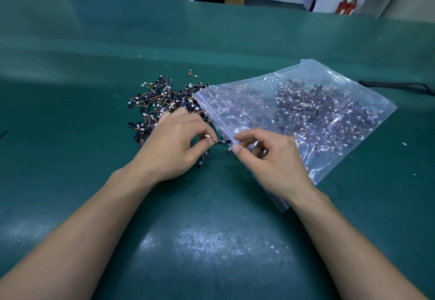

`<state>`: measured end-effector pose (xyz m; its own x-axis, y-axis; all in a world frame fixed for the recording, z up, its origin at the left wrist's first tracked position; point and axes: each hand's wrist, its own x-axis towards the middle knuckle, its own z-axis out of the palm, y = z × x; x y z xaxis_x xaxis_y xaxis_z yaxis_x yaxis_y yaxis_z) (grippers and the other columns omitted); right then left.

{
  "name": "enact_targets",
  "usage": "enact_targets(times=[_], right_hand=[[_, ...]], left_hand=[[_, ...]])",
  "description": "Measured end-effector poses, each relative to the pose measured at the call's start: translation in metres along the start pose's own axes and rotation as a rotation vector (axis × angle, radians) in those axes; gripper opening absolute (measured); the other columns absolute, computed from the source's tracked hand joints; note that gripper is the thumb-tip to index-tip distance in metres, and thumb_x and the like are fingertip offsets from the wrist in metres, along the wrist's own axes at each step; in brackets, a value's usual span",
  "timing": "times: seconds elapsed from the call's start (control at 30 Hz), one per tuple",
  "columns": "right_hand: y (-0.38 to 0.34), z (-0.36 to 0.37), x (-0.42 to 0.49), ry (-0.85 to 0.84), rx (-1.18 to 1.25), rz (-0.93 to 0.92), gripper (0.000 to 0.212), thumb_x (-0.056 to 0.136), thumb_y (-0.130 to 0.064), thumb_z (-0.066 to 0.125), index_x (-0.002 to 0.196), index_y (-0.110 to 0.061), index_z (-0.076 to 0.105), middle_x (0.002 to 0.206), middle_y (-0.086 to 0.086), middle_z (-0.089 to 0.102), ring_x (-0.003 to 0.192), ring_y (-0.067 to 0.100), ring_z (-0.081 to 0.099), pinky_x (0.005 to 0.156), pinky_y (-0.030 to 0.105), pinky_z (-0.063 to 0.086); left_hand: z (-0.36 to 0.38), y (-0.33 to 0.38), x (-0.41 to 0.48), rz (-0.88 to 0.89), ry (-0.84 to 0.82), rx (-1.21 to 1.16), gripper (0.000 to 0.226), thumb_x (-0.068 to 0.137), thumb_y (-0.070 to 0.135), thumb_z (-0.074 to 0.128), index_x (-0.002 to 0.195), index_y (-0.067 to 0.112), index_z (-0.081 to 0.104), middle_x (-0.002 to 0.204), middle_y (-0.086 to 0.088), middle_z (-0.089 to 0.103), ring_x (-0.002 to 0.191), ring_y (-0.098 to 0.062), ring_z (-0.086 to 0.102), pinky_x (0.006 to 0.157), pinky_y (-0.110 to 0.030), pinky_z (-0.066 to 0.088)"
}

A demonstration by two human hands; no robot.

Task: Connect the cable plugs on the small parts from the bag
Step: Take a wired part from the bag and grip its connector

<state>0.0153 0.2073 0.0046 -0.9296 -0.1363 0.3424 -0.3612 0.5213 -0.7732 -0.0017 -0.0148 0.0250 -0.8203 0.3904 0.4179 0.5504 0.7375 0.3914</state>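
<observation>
Here, your left hand [174, 146] pinches the white plug [207, 136]; your right hand [273, 161] pinches the attached small black board [223, 141], beside the zip bag [329, 92].

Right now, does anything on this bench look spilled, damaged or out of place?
Nothing alarming. A loose pile of small parts spreads from the bag at its zip edge onto the green mat, with one stray part lying apart beyond it. The mat shows a scuffed whitish patch near the person.
</observation>
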Motion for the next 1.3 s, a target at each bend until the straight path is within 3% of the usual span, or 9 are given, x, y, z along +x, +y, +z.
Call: enact_targets(times=[0.13, 0.27, 0.37, 0.6, 0.9, 1.07, 1.3], right_hand=[[-0.0029, 0.0009, -0.0013, -0.078, 0.004, -0.045, 0.002, 0.087, -0.031, 0.073, 0.086, -0.030, 0.076, 0.067, -0.021, 0.063, 0.050, 0.011, 0.048, 0.053, 0.017, 0.037], [-0.0040, 0.0008, -0.0018, -0.086, 0.030, -0.065, 0.010, 0.090, -0.016, 0.075, 0.083, -0.023, 0.077, 0.064, -0.016, 0.067, 0.049, 0.004, 0.046, 0.053, 0.012, 0.035], [-0.0049, -0.0019, -0.0003, -0.038, 0.087, -0.058, 0.017, 0.090, -0.013, 0.075, 0.079, -0.027, 0.075, 0.061, -0.021, 0.064, 0.049, 0.002, 0.046, 0.052, 0.012, 0.034], [-0.0053, -0.0018, -0.0020, -0.018, 0.156, -0.054, 0.005, 0.084, -0.026, 0.075, 0.087, -0.024, 0.079, 0.069, -0.017, 0.068, 0.052, 0.002, 0.047, 0.055, 0.013, 0.035], [-0.0056, -0.0015, -0.0012, 0.014, 0.114, -0.199, 0.005, 0.086, -0.017, 0.077, 0.089, -0.018, 0.081, 0.071, -0.023, 0.065, 0.055, 0.002, 0.052, 0.058, 0.010, 0.036], [-0.0067, 0.0005, -0.0022, 0.023, 0.127, -0.149, 0.011, 0.082, -0.021, 0.079, 0.093, -0.021, 0.079, 0.072, -0.020, 0.069, 0.050, 0.004, 0.050, 0.056, 0.010, 0.036], [-0.0088, -0.0002, -0.0015, 0.050, 0.062, -0.207, 0.007, 0.088, -0.013, 0.075, 0.085, -0.017, 0.079, 0.070, -0.013, 0.071, 0.058, 0.003, 0.059, 0.059, 0.012, 0.042]], left_hand=[[0.0039, 0.0120, 0.0000, 0.093, -0.027, -0.026, 0.017, 0.092, 0.040, 0.053, 0.088, 0.032, 0.068, 0.083, 0.016, 0.059, 0.081, -0.007, 0.035, 0.074, -0.031, 0.026], [0.0046, 0.0108, -0.0021, 0.092, -0.011, -0.077, 0.015, 0.089, 0.041, 0.059, 0.091, 0.029, 0.068, 0.087, 0.016, 0.061, 0.083, -0.009, 0.040, 0.077, -0.035, 0.035], [0.0040, 0.0089, -0.0034, 0.087, 0.015, -0.147, 0.020, 0.084, 0.041, 0.066, 0.093, 0.023, 0.071, 0.091, 0.014, 0.064, 0.087, -0.017, 0.049, 0.084, -0.040, 0.043], [0.0080, 0.0080, -0.0022, 0.189, 0.198, -0.167, 0.009, 0.086, 0.020, 0.076, 0.079, 0.016, 0.072, 0.078, 0.005, 0.067, 0.075, -0.023, 0.053, 0.068, -0.047, 0.045], [0.0057, 0.0072, -0.0032, 0.215, 0.183, -0.171, 0.010, 0.083, 0.021, 0.081, 0.088, 0.015, 0.075, 0.086, 0.004, 0.069, 0.080, -0.025, 0.056, 0.078, -0.036, 0.042], [0.0058, 0.0082, -0.0025, 0.234, 0.217, -0.164, 0.005, 0.085, 0.012, 0.078, 0.081, 0.013, 0.075, 0.081, 0.003, 0.069, 0.076, -0.025, 0.055, 0.074, -0.040, 0.044], [0.0074, 0.0068, -0.0035, 0.226, 0.190, -0.168, 0.006, 0.086, 0.019, 0.079, 0.085, 0.014, 0.076, 0.084, 0.005, 0.070, 0.079, -0.026, 0.055, 0.073, -0.046, 0.046]])
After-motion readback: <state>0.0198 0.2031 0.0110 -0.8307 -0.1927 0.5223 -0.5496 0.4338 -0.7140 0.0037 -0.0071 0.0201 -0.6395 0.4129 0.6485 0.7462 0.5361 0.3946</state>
